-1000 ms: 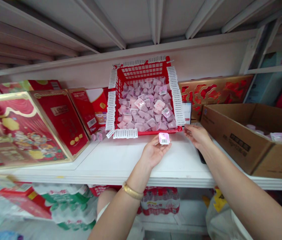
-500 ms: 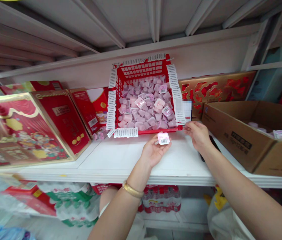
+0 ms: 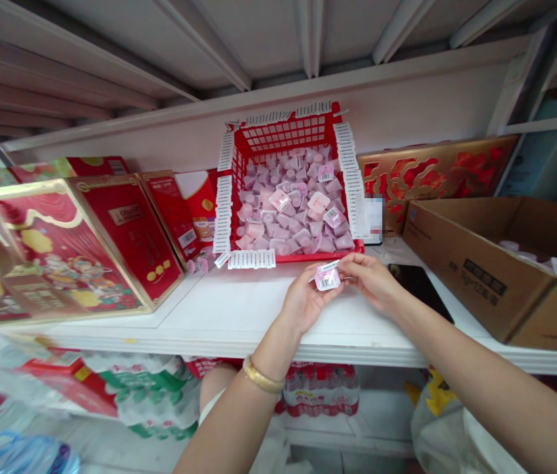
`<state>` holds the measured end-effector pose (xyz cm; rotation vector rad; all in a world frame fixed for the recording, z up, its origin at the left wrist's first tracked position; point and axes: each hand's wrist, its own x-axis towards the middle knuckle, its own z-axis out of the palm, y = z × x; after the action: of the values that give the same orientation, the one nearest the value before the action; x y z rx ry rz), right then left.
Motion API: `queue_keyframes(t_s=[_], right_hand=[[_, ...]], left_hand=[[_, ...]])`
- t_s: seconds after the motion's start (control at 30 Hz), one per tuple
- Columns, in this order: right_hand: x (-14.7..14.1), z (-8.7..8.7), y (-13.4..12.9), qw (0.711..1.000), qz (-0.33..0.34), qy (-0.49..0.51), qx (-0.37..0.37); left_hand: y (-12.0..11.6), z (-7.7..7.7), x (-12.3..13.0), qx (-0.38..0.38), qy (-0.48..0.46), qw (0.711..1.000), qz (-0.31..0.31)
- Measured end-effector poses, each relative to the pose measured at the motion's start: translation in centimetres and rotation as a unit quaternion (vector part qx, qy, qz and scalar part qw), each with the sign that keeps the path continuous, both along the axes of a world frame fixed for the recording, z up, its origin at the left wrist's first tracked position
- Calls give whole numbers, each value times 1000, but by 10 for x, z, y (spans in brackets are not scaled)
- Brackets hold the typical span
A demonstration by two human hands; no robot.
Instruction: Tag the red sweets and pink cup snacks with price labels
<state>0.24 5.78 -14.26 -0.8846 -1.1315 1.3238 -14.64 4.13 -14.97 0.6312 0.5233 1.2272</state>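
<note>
My left hand [image 3: 303, 301] holds a small pink-lidded jelly cup [image 3: 328, 281] in its fingers, lid facing up, over the shelf in front of the red basket [image 3: 308, 257]. A narrow white barcode label [image 3: 330, 266] is pinched between thumb and finger of my right hand [image 3: 374, 282]. The label lies at the upper edge of the lid; whether it is stuck down I cannot tell. Many similar jelly cups [image 3: 288, 217] fill the basket, some showing barcodes on their lids. Rows of barcode labels [image 3: 350, 174] hang along the basket's rim.
An open cardboard box [image 3: 461, 283] with more cups stands at the right, beside a dark flat object [image 3: 421, 289]. Red and gold gift boxes [image 3: 125, 230] stand left. Bottle packs [image 3: 320, 393] sit below the white shelf [image 3: 229, 303]. Metal beams [image 3: 239, 66] run overhead.
My right hand has come left from the basket's front right corner to the jelly cup, bringing a barcode label. My left hand still holds the cup in nearly the same place.
</note>
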Motion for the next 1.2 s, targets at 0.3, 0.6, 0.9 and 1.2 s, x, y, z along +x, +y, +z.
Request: queue_keyframes(t_s=[0.3, 0.6, 0.9, 1.2], right_hand=[[-5, -3, -1, 992, -56, -98, 54], [-9, -2, -4, 988, -1, -135, 71], [-10, -7, -2, 991, 31, -130, 9], [-8, -12, 1, 989, 48, -136, 24]], left_hand=[[-4, -1, 3, 31, 93, 994, 56], [-7, -1, 6, 19, 140, 987, 79], [-9, 0, 5, -2, 160, 983, 85], [-9, -1, 5, -18, 164, 983, 84]])
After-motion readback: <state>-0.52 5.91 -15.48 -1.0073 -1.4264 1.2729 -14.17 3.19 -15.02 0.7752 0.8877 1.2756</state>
